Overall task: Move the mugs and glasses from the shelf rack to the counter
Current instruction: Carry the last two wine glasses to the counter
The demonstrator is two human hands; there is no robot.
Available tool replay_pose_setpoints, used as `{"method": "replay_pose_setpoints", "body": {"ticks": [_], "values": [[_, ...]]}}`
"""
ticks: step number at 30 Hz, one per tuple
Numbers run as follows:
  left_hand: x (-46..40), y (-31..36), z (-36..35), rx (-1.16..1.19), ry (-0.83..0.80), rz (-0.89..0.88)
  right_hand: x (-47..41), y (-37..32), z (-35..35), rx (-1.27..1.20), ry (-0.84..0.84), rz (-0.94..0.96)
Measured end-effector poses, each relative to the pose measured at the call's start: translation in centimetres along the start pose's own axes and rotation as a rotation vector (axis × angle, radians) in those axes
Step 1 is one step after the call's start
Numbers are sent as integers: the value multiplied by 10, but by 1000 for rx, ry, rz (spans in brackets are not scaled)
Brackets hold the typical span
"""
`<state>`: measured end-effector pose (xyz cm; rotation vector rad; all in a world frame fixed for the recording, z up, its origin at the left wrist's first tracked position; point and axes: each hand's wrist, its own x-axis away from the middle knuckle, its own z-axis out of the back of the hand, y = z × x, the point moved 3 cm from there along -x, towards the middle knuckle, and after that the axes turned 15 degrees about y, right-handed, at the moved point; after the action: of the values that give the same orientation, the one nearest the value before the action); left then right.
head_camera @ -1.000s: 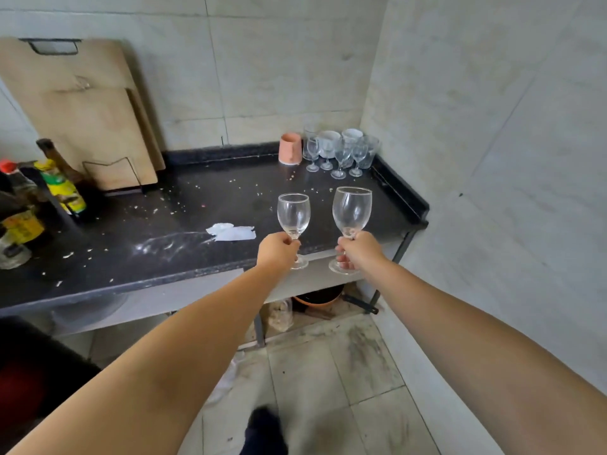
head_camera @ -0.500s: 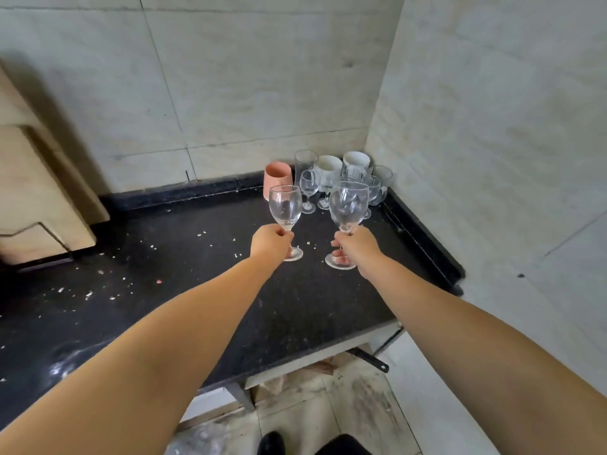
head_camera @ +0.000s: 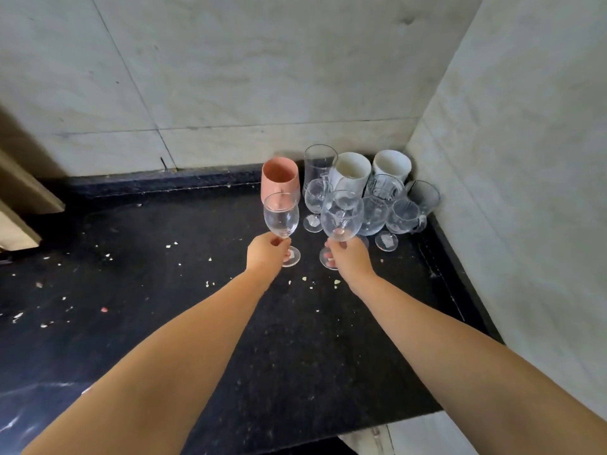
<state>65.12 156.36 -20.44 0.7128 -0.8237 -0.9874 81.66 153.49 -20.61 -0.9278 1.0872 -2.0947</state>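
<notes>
My left hand (head_camera: 266, 251) grips the stem of a clear wine glass (head_camera: 281, 218), held upright over the black counter (head_camera: 164, 290). My right hand (head_camera: 349, 257) grips the stem of a second, wider wine glass (head_camera: 341, 218) beside it. Both sit just in front of a cluster in the counter's back right corner: a pink cup (head_camera: 280, 175), a tall clear tumbler (head_camera: 319, 162), two white mugs (head_camera: 353, 169) (head_camera: 391, 165) and several clear stemmed glasses (head_camera: 381, 211). Whether the held glasses' bases touch the counter, I cannot tell. The shelf rack is out of view.
Tiled walls close off the back and right (head_camera: 525, 159). A raised black lip (head_camera: 460, 284) runs along the counter's right edge. Pale crumbs are scattered over the counter. Wooden boards (head_camera: 19, 205) lean at the far left.
Both hands have carried their wine glasses forward over the counter, from its front edge up to the cluster in the back right corner. The view has moved closer and turned right.
</notes>
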Motion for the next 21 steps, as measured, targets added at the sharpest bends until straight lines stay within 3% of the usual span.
{"method": "replay_pose_setpoints", "body": {"ticks": [13,21], "values": [[-63,-23,-48,40,22,113,-48,15,-52,-168,-23,-10],[-68,-27,-57,4,-22,49,-44,32,-53,-146,35,-37]]}}
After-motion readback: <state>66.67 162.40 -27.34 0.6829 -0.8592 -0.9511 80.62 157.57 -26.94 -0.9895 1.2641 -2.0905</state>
